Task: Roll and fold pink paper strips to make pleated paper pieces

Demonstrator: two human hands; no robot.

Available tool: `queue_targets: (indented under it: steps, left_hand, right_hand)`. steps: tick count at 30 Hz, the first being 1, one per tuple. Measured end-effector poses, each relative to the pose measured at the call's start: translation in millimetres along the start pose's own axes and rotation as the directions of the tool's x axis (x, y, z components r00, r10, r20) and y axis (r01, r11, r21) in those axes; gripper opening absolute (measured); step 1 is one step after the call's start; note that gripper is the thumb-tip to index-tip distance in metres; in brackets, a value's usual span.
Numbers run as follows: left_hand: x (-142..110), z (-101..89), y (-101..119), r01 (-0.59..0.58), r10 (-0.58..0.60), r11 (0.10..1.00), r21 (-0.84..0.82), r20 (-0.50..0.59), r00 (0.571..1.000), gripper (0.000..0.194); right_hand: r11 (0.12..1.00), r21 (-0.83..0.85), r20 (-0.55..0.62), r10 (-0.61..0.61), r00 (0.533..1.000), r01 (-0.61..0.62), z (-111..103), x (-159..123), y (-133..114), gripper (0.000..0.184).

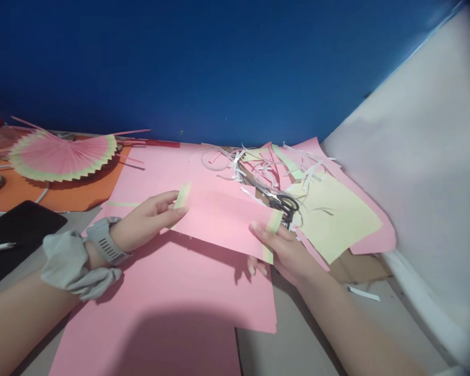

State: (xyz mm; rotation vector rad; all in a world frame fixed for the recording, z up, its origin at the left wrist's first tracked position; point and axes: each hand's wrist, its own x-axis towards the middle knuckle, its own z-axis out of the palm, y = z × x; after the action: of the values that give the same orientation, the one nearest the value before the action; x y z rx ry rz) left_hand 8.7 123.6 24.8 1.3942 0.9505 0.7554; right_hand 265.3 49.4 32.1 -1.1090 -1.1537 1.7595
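Observation:
A pink paper strip (219,214) with yellow and green bands at both ends is held up between my hands. My left hand (151,218) pinches its left end, thumb on top; a grey watch and a grey-green scrunchie are on that wrist. The right end sits between the thumb and fingers of my right hand (284,250), some fingertips showing below it. Under the strip lie large pink sheets (196,292). Black-handled scissors (284,202) rest just beyond my right hand, their blades partly hidden by paper scraps.
A pleated pink, yellow and green paper fan (68,154) stands at the left on orange paper (97,193). A black tablet (23,235) bears a white stylus (0,247). Shredded strips (266,169) and pale yellow paper (332,214) lie at the right. A blue wall (203,68) rises behind.

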Motion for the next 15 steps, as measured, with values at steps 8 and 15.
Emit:
queue_targets:
  steps: [8,15]
  left_hand:
    - [3,-4.3,-4,-0.018,0.027,0.987,-0.158,0.057,0.998,0.012]
    - [1,-6.6,3,-0.007,0.027,0.973,-0.230,0.083,0.996,0.008]
  right_hand:
    - [0.996,0.087,0.133,0.013,0.991,-0.025,1,-2,-9,0.038]
    - [0.985,0.164,0.148,0.030,0.989,-0.055,-3,-4,-12,0.019]
